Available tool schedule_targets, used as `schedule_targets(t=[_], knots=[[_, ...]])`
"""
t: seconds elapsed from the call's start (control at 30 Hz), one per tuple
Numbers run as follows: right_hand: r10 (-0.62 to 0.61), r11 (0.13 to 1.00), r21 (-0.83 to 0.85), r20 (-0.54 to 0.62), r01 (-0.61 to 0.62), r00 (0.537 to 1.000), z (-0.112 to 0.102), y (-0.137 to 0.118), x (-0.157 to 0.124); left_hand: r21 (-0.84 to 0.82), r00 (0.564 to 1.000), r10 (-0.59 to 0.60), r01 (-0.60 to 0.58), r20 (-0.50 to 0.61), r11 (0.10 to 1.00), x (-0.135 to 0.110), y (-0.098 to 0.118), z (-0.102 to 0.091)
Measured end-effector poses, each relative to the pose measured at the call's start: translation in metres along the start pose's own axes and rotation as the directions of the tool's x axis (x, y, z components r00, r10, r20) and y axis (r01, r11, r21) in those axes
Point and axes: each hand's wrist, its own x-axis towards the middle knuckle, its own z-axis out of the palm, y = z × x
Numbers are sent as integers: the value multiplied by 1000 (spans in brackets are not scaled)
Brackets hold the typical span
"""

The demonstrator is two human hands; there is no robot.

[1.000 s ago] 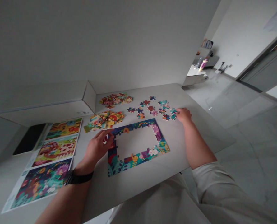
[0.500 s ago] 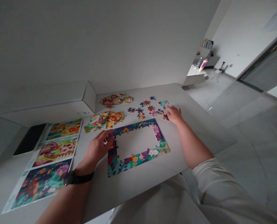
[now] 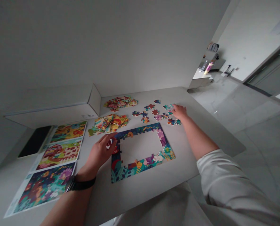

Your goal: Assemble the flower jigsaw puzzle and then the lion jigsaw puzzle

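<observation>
A partly assembled jigsaw puzzle (image 3: 142, 163) lies on the table, its colourful border joined around a bare middle. My left hand (image 3: 103, 150) rests at its left side, thumb and fingers curled together. A white patch shows within their loop; whether it is a piece or the tabletop I cannot tell. My right hand (image 3: 180, 112) reaches to the loose pieces beyond the puzzle. Its fingertips are closed together on a teal puzzle piece (image 3: 171, 106), partly hidden by them. Nearby lie dark blue pieces (image 3: 144, 114), a brown piece (image 3: 155, 112) and a pink piece (image 3: 157, 117).
Two heaps of puzzle pieces, one yellowish (image 3: 110, 122) and one reddish (image 3: 121, 102), lie behind the puzzle. Three printed pictures (image 3: 45, 186) are at the left, beside a dark flat object (image 3: 35, 141). A white box (image 3: 50, 108) stands against the wall.
My right hand has moved slightly away from me, from the nearer loose pieces to the teal ones, uncovering a piece. My left hand stays at the puzzle's left edge. The view has shifted slightly.
</observation>
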Motion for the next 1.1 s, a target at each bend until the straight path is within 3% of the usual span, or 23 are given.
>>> schedule_targets(t=[0.27, 0.7, 0.9, 1.0, 1.1], knots=[[-72, 996, -58, 30, 74, 997, 2, 8, 3, 0, 1000, -6, 6, 25, 1000, -1, 5, 0], [-224, 974, 38, 39, 222, 974, 9, -18, -2, -3, 999, -6, 7, 37, 1000, -2, 2, 1], [-305, 940, 135, -80, 313, 949, 1, -14, 0, -2, 999, 29, -29, 25, 1000, -3, 1, 0], [-291, 940, 152, -118, 307, 950, -7, -10, -13, 1, 999, 35, -35, 31, 999, -4, 3, -1], [-330, 934, 126, -57, 335, 942, -11, -12, -40, 5, 998, 51, -51, 41, 999, -3, 4, -1]])
